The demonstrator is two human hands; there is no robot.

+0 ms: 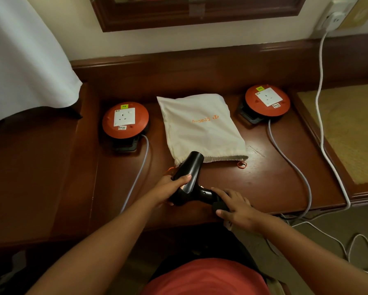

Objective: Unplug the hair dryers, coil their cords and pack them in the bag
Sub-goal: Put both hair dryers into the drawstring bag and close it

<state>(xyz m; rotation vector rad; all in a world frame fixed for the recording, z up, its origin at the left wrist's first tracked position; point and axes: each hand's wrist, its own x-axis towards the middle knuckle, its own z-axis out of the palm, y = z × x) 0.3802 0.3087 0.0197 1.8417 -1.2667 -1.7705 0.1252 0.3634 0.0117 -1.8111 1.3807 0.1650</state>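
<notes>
- A black hair dryer [190, 177] is held just above the near part of a dark wooden desk [264, 184], its barrel slanting up and away so that the nozzle end overlaps the gathered mouth of a cream drawstring bag [200, 124].
- The left hand [168, 188] grips the barrel from the left, fingers curled round its underside and the thumb lying along the top.
- The right hand [236, 206] covers the end of the handle, fingers curled over a dark bundle there; whether that bundle is the coiled cord cannot be told.
- The bag lies flat in the middle of the desk, orange lettering on its face, its mouth turned toward the person and an orange drawstring loop [241, 165] at its near right corner.
- A round orange extension reel [125, 120] sits left of the bag, its white socket facing up, with a grey cable [136, 177] running off the front edge of the desk.
- A second orange extension reel [267, 101] sits right of the bag, its grey cable [293, 167] curving toward the desk's near right corner.
- A white cable [320, 103] drops from a wall socket [336, 18] at upper right and trails to the floor.
- White cloth [23, 60] hangs at upper left.
</notes>
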